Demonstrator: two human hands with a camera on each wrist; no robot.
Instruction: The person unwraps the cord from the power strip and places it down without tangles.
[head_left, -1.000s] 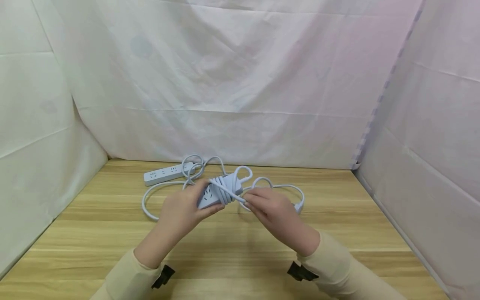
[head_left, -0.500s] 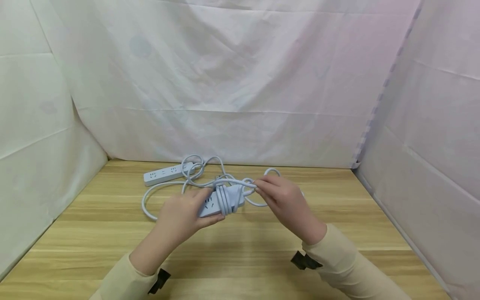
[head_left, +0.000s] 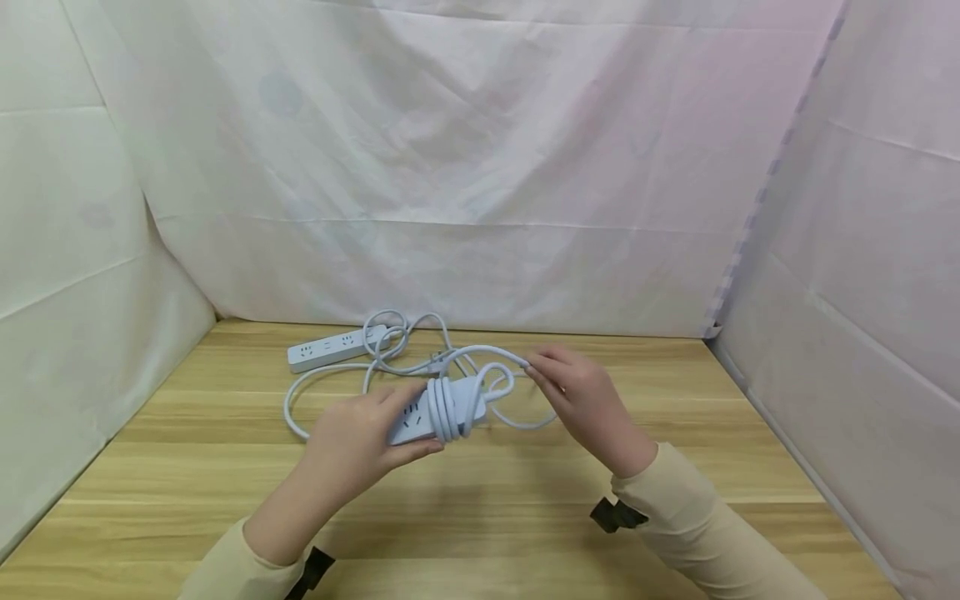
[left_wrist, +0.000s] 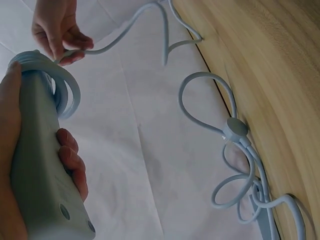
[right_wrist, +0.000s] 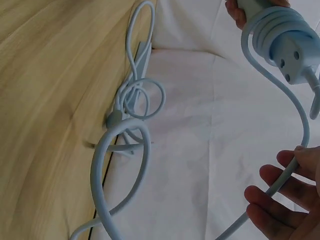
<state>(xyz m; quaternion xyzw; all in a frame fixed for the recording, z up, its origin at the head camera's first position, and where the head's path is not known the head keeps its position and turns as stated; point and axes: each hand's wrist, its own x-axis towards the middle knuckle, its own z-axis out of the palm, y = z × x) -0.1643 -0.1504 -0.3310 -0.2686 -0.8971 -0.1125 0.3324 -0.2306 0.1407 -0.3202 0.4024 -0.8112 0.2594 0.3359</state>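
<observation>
A white power strip (head_left: 408,425) is held up over the table in my left hand (head_left: 352,437), thumb and fingers gripping its near end. Several turns of its cord (head_left: 447,410) wrap round the strip's far half. My right hand (head_left: 581,404) pinches the cord between thumb and fingertips, to the right of the strip. From those fingers, the cord arcs back to the wraps. In the right wrist view, the strip's end face (right_wrist: 290,55) shows beside the coils, and the free cord (right_wrist: 232,227) runs on below the right hand (right_wrist: 290,195).
A second white power strip (head_left: 337,346) lies at the back left of the wooden table (head_left: 480,533), its looped cord (head_left: 296,400) spread around it. A plug (left_wrist: 235,129) lies among the loops. White cloth (head_left: 450,167) hangs behind and at both sides.
My right hand has moved to the right and slightly up, still pinching the cord. The cord stretch that crossed the strip's front now arcs above it. The strip has dropped slightly.
</observation>
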